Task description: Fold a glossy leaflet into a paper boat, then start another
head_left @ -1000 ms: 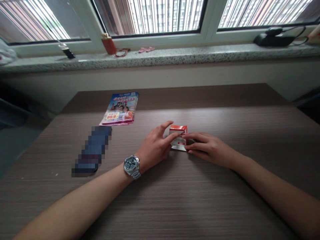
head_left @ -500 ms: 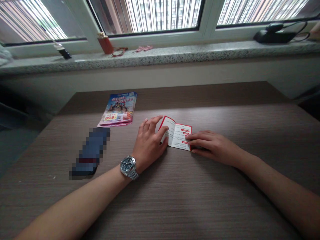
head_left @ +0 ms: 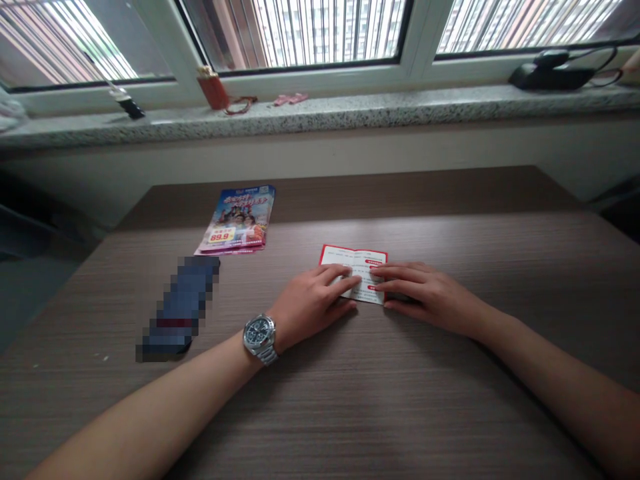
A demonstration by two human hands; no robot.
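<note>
A small white leaflet (head_left: 345, 257) with a red border and printed text lies unfolded on the brown table (head_left: 320, 400), a crease down its middle. My left hand (head_left: 315, 300), with a silver watch (head_left: 259, 333) on the wrist, rests its spread fingers over the leaflet's left half and hides part of it. On the right edge lie the fingertips of my right hand (head_left: 430, 297), palm down and fingers stretched out. Neither hand grips anything.
Colourful flyers (head_left: 240, 219) are stacked at the table's back left. Nearer me lies a blurred dark blue object (head_left: 183, 307). The stone windowsill (head_left: 360, 113) holds a red-brown item (head_left: 213, 90), pink pieces (head_left: 291, 99) and a black device (head_left: 553, 72).
My left hand has moved right and down onto the leaflet. The leaflet's left half, raised before, now lies flatter. My right hand has barely moved.
</note>
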